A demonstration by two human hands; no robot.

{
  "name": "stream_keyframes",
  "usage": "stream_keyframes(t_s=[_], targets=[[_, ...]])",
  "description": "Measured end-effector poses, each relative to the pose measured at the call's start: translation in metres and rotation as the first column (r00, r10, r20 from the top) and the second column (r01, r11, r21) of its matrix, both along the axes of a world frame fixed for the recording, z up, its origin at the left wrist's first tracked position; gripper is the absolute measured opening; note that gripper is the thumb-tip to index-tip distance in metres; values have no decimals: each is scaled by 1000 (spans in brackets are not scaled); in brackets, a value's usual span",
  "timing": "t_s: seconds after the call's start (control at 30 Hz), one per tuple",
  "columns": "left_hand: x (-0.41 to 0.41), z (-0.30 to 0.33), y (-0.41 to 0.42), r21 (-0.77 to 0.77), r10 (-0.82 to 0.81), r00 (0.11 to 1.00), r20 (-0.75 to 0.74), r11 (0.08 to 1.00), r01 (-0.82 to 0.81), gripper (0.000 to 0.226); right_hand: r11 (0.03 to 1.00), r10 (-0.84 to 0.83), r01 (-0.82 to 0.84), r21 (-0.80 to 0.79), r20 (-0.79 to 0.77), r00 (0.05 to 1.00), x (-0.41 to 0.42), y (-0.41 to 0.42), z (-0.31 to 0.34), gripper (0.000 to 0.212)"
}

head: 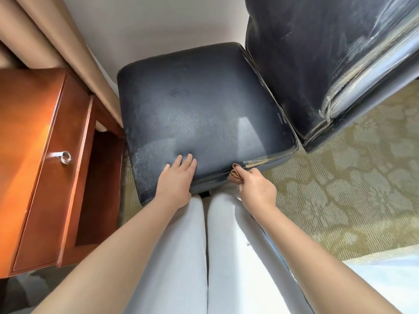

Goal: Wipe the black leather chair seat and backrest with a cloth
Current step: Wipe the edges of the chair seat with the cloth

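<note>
The black leather seat (199, 114) is sitting in the middle of the view, its surface looking dusty and scuffed, with a stitched seam running along the near edge. The backrest (317, 64) is rising just to the right of the seat, meeting it along the seat's right side, its leather cracking and peeling at the lower corner. A small brownish cloth (235, 173) is lying against the seat's near edge, right on the seam, where the right hand (257, 189) is gripping it with fingers curling round the bunched fabric. The left hand (176, 180) is resting flat on the seat's near left part, its fingers lying straight and close together. The person's legs in pale trousers (181, 257) are standing just in front of the seat. A wooden cabinet (34, 155) with a metal ring pull (65, 157) is standing left of the seat, a beige curtain (45, 35) hanging behind it. Patterned carpet (351, 189) is spreading right of the seat, under the backrest. No writing or brand mark is showing anywhere.
</note>
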State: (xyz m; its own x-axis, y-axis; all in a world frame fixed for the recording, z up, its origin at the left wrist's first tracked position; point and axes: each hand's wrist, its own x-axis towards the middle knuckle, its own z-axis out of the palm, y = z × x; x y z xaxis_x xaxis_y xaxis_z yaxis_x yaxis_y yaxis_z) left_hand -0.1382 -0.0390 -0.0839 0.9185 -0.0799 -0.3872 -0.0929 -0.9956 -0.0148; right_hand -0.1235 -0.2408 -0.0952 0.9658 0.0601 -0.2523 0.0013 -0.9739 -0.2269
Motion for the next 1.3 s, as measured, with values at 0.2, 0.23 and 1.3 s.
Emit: stream_keyframes(t_s=[0.2, 0.23, 1.3], targets=[[0, 1, 1, 9, 11, 1000, 2, 1000, -11, 88, 976, 197, -195, 98, -7, 980, -28, 51, 1, 48], [0, 1, 0, 14, 6, 1000, 3, 1000, -6, 88, 972, 210, -209, 104, 6, 978, -28, 53, 1, 48], [19, -4, -58, 74, 151, 987, -56, 986, -146, 93, 997, 77, -77, -20, 12, 997, 5, -12, 4, 45]])
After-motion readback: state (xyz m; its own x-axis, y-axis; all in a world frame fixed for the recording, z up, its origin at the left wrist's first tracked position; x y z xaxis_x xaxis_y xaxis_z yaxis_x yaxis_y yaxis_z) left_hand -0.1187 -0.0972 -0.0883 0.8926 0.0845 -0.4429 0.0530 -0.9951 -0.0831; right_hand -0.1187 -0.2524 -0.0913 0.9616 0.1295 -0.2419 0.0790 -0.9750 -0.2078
